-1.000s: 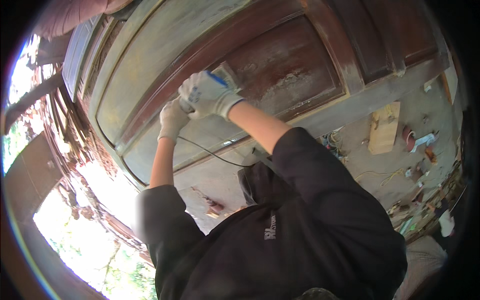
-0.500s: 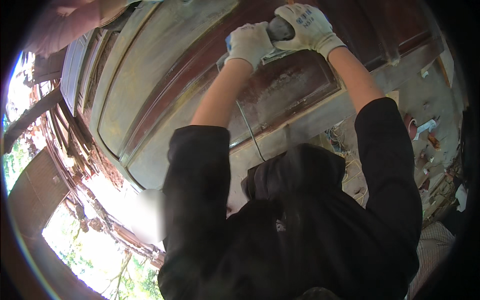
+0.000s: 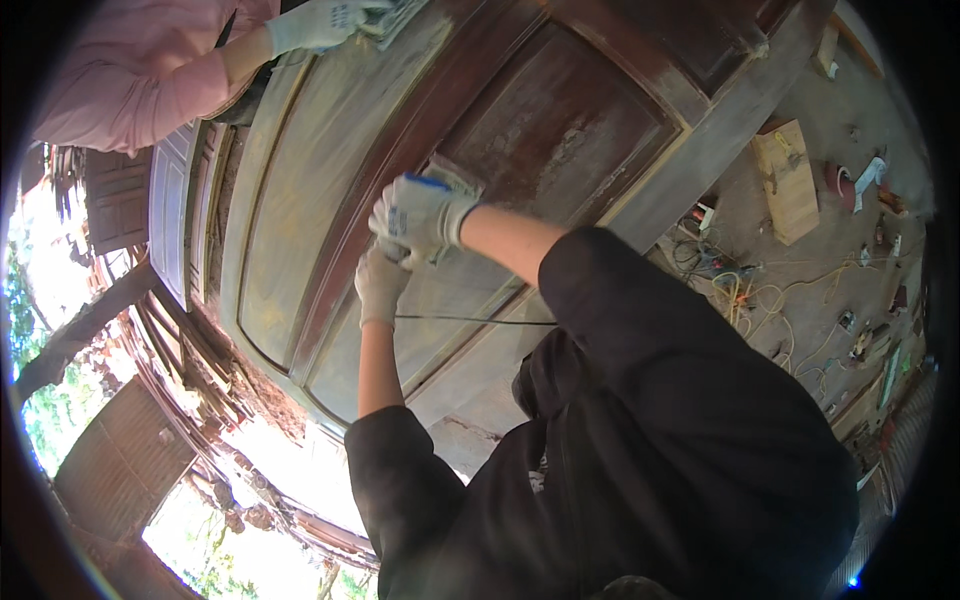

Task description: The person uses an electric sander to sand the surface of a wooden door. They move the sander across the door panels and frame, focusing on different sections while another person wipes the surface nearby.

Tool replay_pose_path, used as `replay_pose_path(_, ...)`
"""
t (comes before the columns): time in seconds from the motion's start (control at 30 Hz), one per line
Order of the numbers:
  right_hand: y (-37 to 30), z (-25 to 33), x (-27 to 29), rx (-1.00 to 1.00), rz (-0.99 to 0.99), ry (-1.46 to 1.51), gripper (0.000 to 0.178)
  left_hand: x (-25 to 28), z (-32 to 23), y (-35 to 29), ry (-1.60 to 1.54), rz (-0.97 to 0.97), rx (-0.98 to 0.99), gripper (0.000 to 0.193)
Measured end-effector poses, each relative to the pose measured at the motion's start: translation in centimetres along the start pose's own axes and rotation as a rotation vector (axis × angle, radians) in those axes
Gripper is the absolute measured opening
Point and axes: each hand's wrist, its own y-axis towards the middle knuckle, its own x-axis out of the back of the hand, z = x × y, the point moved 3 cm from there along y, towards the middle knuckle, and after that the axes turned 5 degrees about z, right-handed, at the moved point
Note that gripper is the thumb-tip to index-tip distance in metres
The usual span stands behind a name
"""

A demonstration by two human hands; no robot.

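Note:
A large wooden panelled door (image 3: 560, 140) lies in front of me, part dark red-brown varnish, part pale and worn bare. My right hand (image 3: 422, 215), in a white glove, is closed over a hand-held electric sander (image 3: 460, 178). Its flat pad sticks out beyond the glove, against the door near the edge of a recessed panel. Just nearer, my left hand (image 3: 382, 283), gloved too, is wrapped round the tool's other end. Most of the sander's body is hidden by the gloves. A thin dark cord (image 3: 475, 320) runs from it toward my body.
At the upper left a co-worker in a pink top (image 3: 150, 90) presses a flat tool (image 3: 395, 22) on the door with a gloved hand. Right of the door, a wooden block (image 3: 787, 180), tangled yellow cords (image 3: 765, 310) and scraps lie on the floor. Stacked timber fills the left.
Both my hands and the sander have moved left and nearer to me, off the dark panel toward the pale wood. The co-worker's arm and tool show more fully.

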Motion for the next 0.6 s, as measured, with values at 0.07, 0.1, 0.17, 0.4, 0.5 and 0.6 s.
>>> replay_pose_path(0.07,0.0,3.2,-1.3,0.002,-0.012,-0.023,0.053,-1.4,2.7,-2.1,-0.016,0.082,0.005,0.057)
replay_pose_path(0.1,-0.7,4.4,-1.7,-0.01,-0.023,-0.031,0.052,-2.2,3.4,-2.8,0.004,0.123,-0.006,0.053)
replay_pose_path(0.17,-2.5,5.5,-2.3,-0.04,-0.043,0.003,0.051,-3.6,3.9,-3.6,0.081,0.187,-0.03,0.051)
replay_pose_path(0.4,-13.5,-1.0,0.5,-0.214,-0.17,0.055,0.051,-4.7,-9.1,-1.7,0.196,0.215,-0.241,0.073)
replay_pose_path(0.5,-16.1,-7.5,4.0,-0.25,-0.172,0.022,0.054,-2.0,-17.7,1.6,0.178,0.242,-0.228,0.07)
replay_pose_path(0.6,-17.6,-15.2,6.4,-0.196,-0.171,0.0,0.059,-0.3,-24.3,5.4,0.154,0.079,-0.346,0.065)
